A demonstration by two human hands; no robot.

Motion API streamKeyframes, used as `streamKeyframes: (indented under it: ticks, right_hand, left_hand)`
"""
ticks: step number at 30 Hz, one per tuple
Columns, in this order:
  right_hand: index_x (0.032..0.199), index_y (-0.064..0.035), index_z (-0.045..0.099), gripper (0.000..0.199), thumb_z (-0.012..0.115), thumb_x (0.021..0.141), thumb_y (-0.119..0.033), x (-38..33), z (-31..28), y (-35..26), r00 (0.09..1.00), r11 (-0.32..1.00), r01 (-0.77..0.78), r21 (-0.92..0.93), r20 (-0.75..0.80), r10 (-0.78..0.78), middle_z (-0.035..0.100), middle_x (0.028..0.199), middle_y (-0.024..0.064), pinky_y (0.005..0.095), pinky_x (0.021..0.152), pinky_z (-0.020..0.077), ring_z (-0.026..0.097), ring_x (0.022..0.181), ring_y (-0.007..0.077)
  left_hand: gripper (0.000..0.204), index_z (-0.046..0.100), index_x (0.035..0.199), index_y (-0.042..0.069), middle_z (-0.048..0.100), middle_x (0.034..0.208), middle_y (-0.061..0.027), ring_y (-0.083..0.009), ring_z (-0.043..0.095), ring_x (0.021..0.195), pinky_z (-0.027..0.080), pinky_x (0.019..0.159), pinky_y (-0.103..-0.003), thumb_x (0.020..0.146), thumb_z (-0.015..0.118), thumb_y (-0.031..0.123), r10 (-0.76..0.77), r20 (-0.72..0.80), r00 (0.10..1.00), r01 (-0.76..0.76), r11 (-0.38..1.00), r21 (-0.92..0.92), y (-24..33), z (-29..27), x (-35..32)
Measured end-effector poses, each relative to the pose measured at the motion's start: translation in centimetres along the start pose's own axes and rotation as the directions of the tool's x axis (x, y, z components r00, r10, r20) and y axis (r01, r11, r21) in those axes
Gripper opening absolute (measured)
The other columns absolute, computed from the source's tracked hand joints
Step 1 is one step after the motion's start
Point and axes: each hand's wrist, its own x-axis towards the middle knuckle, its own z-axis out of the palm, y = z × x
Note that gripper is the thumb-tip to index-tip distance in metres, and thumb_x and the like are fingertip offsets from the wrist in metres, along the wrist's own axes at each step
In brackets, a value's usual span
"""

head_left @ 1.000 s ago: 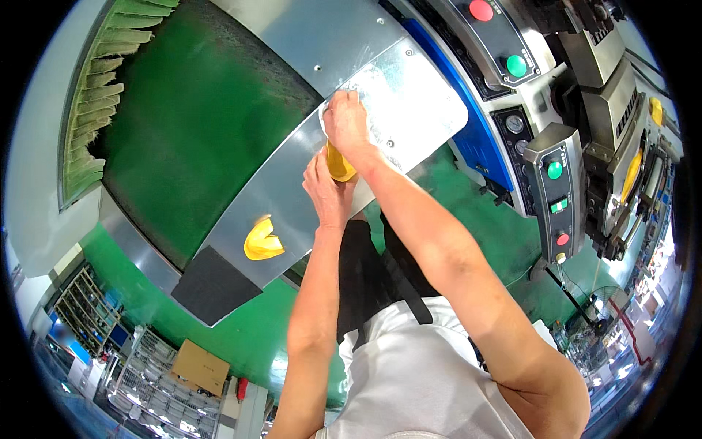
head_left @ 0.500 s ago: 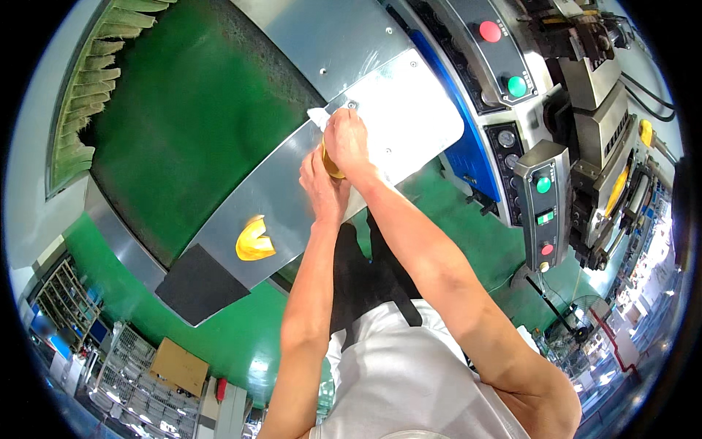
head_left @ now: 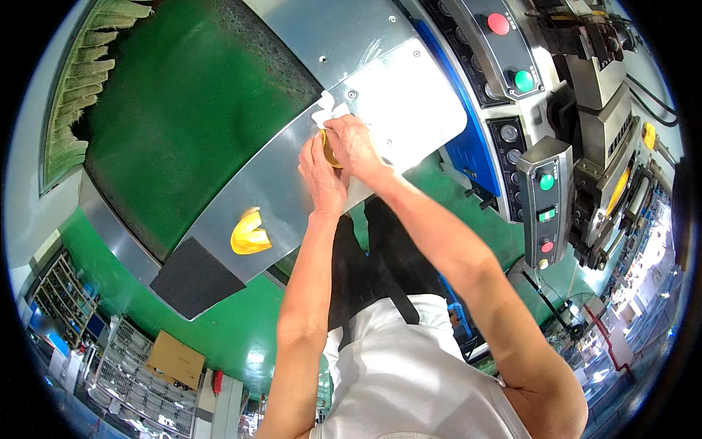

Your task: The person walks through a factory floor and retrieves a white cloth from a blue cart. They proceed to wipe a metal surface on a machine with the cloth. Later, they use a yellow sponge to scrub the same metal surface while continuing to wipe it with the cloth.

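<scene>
Both hands work close together over the metal ledge point(head_left: 281, 164) beside the green belt. My left hand point(head_left: 322, 179) is closed round the near left side of a curved yellow piece point(head_left: 330, 152). My right hand point(head_left: 357, 150) lies over the piece's right side, its fingers bent and pressed onto its far end. Much of the piece is hidden under the fingers. Crumpled white scraps point(head_left: 325, 110) lie just beyond the fingertips. A second yellow piece point(head_left: 250, 234), U-shaped like a shoe's toe upper, rests on the ledge at left, apart from both hands.
A green conveyor belt point(head_left: 190, 117) runs at left, with a fringed curtain point(head_left: 80, 95) at its edge. A black pad point(head_left: 196, 279) sits on the ledge's near end. White plate point(head_left: 417, 102) lies to the right, before a machine with control panels point(head_left: 545, 197).
The hands have drawn slightly back from the white scraps, which show more now. My right hand has shifted toward me along the yellow piece. The view has tilted a little.
</scene>
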Motion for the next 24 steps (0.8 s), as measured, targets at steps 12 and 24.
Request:
streamKeyframes:
  ticks: [12,24]
  right_hand:
    - [0.093,-0.0049,0.071,0.017,0.069,0.077,-0.01,-0.2,-2.5,0.5,0.923,0.941,0.312,-0.127,0.277,-0.268,0.066,0.086,0.0122,0.0388,0.088,0.0458,0.063,0.091,0.0289]
    - [0.08,-0.0011,0.064,0.007,0.068,0.075,-0.002,4.3,-5.7,3.2,0.455,0.714,0.582,0.389,0.572,-0.682,0.063,0.084,0.014,0.043,0.087,0.0427,0.059,0.085,0.0348]
  left_hand:
    - [0.081,0.042,0.144,0.004,0.046,0.141,-0.0177,-0.0382,0.044,0.131,0.034,0.108,-0.051,0.076,0.082,0.018,-0.024,0.026,0.999,0.023,1.0,0.019,0.3,-0.3,0.6]
    - [0.089,0.045,0.145,0.009,0.049,0.139,-0.0124,-0.0344,0.046,0.131,0.036,0.108,-0.049,0.069,0.09,0.019,0.04,0.248,0.968,-0.071,0.991,0.117,0.7,-2.5,2.5]
